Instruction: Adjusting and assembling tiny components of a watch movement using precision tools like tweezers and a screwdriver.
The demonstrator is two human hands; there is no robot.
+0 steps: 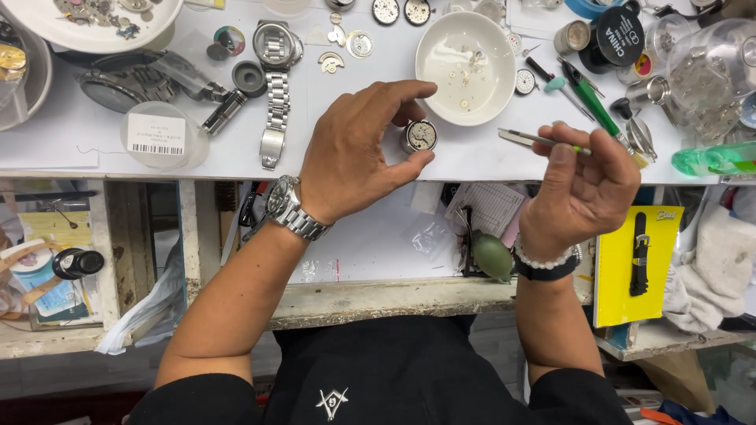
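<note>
left hand (354, 149) arched over the near edge of the white bench top (472, 161), wrist cocked, forefinger curled over from the far side and thumb pressing from the near side, pinching a small round watch movement (420, 135) between the two tips, gear side up. steel wristwatch (285, 206) strapped on that forearm, bare arm running down and left toward a black shirt. right hand (587, 185) lifted to the right, palm turned toward the body, fingers folded and pressed around slim tweezers (535, 141), points aimed left toward the movement but well apart from it; green-tipped grip just at the fingertips. bead bracelet (543, 262) and dark band at that wrist. beyond the movement, a white bowl (465, 67) with tiny loose parts in the bottom. farther left, a steel watch with metal bracelet (276, 86) lying flat, a clear round lid (161, 134) with a label, another dark watch beside it. to the right, a green-handled tool (591, 98), small pots and a glass dome crowding the far right corner. under the bench top, an open drawer (370, 295) with white paper, plastic bags and a green rubber blower (492, 256). yellow card with a black strap (638, 264) hanging at right, pale cloth next to it.
</note>
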